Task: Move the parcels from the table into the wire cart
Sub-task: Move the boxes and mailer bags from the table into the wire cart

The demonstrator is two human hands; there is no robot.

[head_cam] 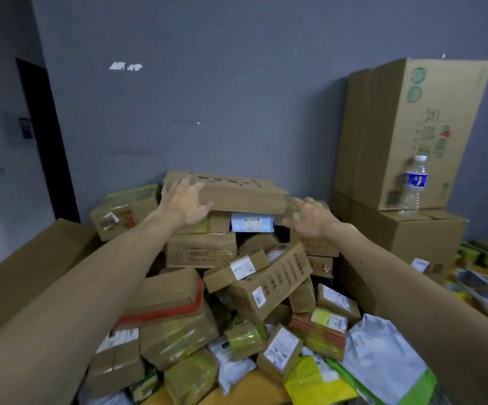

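A heap of cardboard parcels (pixel 269 282) and plastic mailers (pixel 383 361) covers the table. On top of it lies a flat brown cardboard box (pixel 237 191). My left hand (pixel 184 203) grips the box's left front corner, fingers over the top and thumb under the front edge. Spread and holding nothing, my right hand (pixel 310 214) hovers at the box's right end, its fingertips close to the end face; whether they touch it I cannot tell. The wire cart is out of view.
Tall cardboard cartons (pixel 406 130) are stacked at the back right, with a water bottle (pixel 414 185) standing on the lower one. A large flat carton (pixel 26 267) lies at the left. Tape rolls and a white mailer (pixel 485 293) sit far right. A grey wall rises behind.
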